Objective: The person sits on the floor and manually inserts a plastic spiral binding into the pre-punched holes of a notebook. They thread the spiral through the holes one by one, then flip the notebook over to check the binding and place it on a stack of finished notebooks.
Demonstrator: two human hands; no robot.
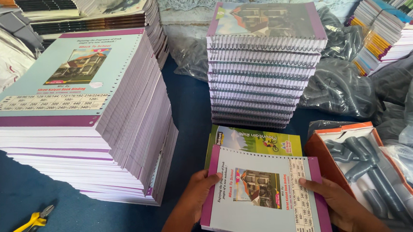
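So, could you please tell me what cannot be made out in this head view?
- Right hand: its wrist is cut off by the bottom edge.
- Green-covered book: mostly hidden under the held notebook.
- Grey spiral coils in the orange box: their count is unclear, as they overlap.
- Left hand: fingertips hidden beneath the notebook.

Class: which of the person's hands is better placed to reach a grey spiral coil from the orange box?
Probably the right hand: it grips the notebook edge beside the orange box of coils; the left hand is on the far side.

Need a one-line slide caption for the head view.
Both hands, left hand and right hand, hold an unbound notebook between a tall unbound stack and a spiral-bound stack.
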